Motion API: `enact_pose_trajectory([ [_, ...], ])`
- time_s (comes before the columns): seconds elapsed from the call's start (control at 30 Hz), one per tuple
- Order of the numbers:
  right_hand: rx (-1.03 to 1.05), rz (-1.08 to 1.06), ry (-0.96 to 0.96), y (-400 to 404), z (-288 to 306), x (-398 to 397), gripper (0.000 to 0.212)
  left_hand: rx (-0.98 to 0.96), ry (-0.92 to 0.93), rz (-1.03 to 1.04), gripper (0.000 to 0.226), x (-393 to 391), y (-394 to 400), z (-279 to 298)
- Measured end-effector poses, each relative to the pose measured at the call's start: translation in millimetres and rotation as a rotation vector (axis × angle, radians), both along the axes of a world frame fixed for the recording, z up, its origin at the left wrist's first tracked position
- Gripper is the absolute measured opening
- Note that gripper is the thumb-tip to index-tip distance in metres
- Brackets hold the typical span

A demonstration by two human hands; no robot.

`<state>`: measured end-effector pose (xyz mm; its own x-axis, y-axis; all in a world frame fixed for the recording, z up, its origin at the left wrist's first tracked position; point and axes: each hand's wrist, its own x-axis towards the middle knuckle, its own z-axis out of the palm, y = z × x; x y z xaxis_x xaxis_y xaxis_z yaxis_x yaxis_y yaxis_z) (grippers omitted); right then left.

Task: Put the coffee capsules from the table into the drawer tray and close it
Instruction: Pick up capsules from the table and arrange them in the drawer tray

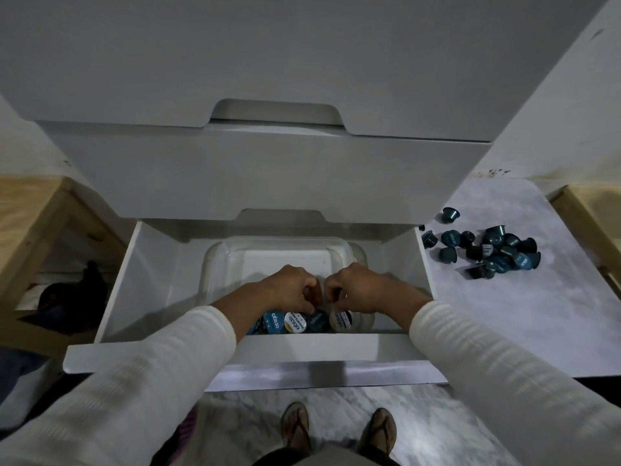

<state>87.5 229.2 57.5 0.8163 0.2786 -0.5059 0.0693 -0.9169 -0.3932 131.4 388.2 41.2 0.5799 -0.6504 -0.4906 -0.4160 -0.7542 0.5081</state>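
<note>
Two hands work side by side low in the open drawer, and everything around them is laid out to feed that spot. At the far left a wooden shelf unit stands close against the drawer's side, so there is little slack on that flank. The drawer is pulled well out from the white cabinet, its front panel nearest the person, which leaves the clear plastic tray inside reachable from above. The left hand has its fingers curled down over the capsules in the tray, which lie in a row at the tray's near edge, lids up; it seems to pinch one, though the fingertips hide the contact and I cannot tell for sure. The right hand, just beside it and nearly touching, is curled the same way over the same row, and whether it holds a capsule is likewise hidden. The tray's far half is bare, giving room for more. To the right, on the marbled table, a loose pile of capsules waits near the drawer's right wall, a short reach over that edge. By my judgement the job is only partly done, and the drawer cannot be shut until that pile is moved.
</note>
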Motion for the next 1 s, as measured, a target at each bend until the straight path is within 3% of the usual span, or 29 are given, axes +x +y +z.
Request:
enact_pose_trajectory([
  [0.13,-0.003,-0.027,-0.047,1.3,0.0,-5.9,0.023,0.034,-0.048,0.008,0.029,-2.8,0.9,6.2],
  [0.3,-0.051,-0.1,-0.158,5.9,8.5,-14.6,0.043,0.037,-0.22,0.168,0.04,-13.1,-3.6,16.5],
  [0.63,-0.042,-0.248,-0.642,2.1,16.8,-47.2,0.046,-0.057,-0.642,0.485,0.052,-60.7,-17.0,35.1],
  [0.73,-0.031,-0.303,-0.766,-1.5,22.6,-55.9,0.058,-0.107,-0.692,0.524,0.053,-71.2,-24.5,42.6],
  [1.0,-0.038,-0.393,-0.922,-38.1,36.4,-79.9,0.045,-0.234,-0.78,0.516,0.045,-93.6,-78.6,55.4],
])
